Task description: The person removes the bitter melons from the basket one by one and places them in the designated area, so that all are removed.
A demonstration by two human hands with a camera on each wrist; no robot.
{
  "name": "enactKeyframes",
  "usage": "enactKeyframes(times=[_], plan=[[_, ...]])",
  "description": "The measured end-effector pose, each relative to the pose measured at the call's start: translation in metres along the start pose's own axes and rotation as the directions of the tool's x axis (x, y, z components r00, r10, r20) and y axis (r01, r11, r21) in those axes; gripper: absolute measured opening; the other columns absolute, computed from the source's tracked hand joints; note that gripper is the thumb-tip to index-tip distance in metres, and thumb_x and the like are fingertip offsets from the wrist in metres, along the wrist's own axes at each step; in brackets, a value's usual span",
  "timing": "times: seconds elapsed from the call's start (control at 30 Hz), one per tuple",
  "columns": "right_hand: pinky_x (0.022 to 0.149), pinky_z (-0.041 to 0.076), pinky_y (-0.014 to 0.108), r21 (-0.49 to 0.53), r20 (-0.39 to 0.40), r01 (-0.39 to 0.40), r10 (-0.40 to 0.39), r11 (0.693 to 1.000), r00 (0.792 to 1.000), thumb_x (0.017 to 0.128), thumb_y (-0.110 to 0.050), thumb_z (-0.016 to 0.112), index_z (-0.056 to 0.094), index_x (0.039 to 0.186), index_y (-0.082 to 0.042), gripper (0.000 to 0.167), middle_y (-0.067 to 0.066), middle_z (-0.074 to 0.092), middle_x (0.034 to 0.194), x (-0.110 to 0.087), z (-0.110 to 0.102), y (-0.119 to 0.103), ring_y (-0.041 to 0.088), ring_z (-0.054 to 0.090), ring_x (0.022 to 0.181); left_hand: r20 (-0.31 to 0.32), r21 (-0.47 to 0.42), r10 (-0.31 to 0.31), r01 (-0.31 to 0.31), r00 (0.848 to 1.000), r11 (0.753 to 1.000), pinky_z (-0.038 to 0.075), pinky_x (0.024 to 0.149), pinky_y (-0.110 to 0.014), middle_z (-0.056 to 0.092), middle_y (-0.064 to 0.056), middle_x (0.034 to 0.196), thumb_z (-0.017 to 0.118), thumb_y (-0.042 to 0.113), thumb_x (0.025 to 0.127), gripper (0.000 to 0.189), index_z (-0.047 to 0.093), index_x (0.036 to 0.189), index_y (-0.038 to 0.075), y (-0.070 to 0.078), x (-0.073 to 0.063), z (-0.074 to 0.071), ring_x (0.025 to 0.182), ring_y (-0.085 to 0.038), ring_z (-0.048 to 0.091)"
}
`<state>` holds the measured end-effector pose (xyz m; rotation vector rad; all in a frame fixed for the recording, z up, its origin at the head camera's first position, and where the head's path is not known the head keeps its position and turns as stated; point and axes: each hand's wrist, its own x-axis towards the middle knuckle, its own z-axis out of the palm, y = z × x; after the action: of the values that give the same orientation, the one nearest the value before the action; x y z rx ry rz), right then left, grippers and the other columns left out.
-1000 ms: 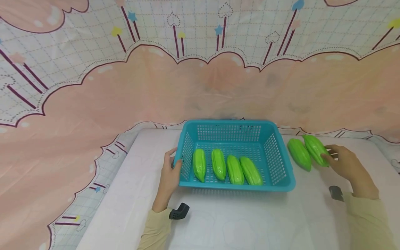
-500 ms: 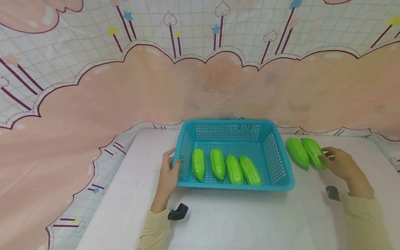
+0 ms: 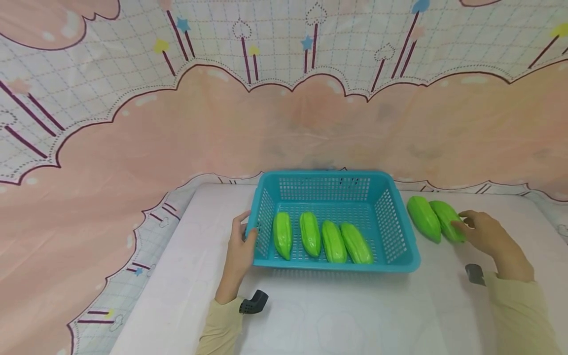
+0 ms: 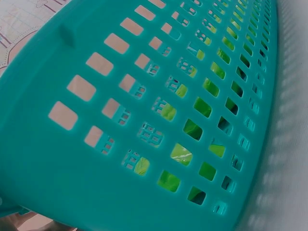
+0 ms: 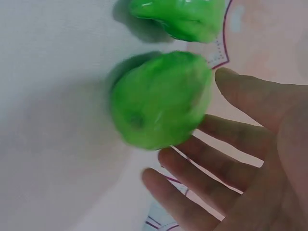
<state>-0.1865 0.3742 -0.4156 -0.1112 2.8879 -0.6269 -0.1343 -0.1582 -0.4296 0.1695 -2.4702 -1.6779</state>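
Observation:
My left hand grips the left end of a teal plastic basket, thumb at the rim. In the left wrist view the perforated basket wall fills most of the picture. Several glossy green ridged fruits, such as the leftmost fruit, lie inside it. Right of the basket, two more lie on the table side by side: a left fruit and a right fruit. My right hand is at the right fruit. In the right wrist view its fingers are loosely spread beside that fruit, its thumb apart.
A white-covered table carries everything. Behind it hangs a pink and white patterned cloth, close to the basket's far side. Each wrist wears a black device, such as the left wrist device.
The right fruit has come down slightly toward the near side and lies alongside its neighbour. My right hand has moved a little down and left with it. The left hand keeps its place.

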Motion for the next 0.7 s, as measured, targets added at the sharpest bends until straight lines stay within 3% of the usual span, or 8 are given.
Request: enactKeyframes(times=[0.3,0.7], plan=[[0.091,0.037,0.071,-0.066,-0.058,0.047,-0.051,0.997,0.997,0.104,-0.029,0.050,0.040,0.129,0.025,0.061,0.049,0.043,0.120,-0.002,-0.006,-0.010,0.062,0.043,0.110,-0.007,0.015,-0.001,0.001,1.000,1.000,0.052,0.083,-0.042,0.058,-0.021,0.128,0.041,0.014,0.103,0.049,0.031,0.151,0.012,-0.001,0.000,0.000,0.104,-0.031,0.063],[0.091,0.036,0.072,-0.029,-0.069,0.068,-0.070,0.997,0.995,0.104,-0.029,0.049,0.039,0.134,0.020,0.059,0.044,0.042,0.123,-0.010,-0.009,-0.035,0.061,0.043,0.111,-0.004,0.006,-0.014,0.014,1.000,1.000,0.052,0.085,-0.045,0.058,-0.019,0.131,0.041,0.016,0.104,0.050,0.031,0.152,0.014,-0.001,0.001,0.000,0.106,-0.032,0.062]])
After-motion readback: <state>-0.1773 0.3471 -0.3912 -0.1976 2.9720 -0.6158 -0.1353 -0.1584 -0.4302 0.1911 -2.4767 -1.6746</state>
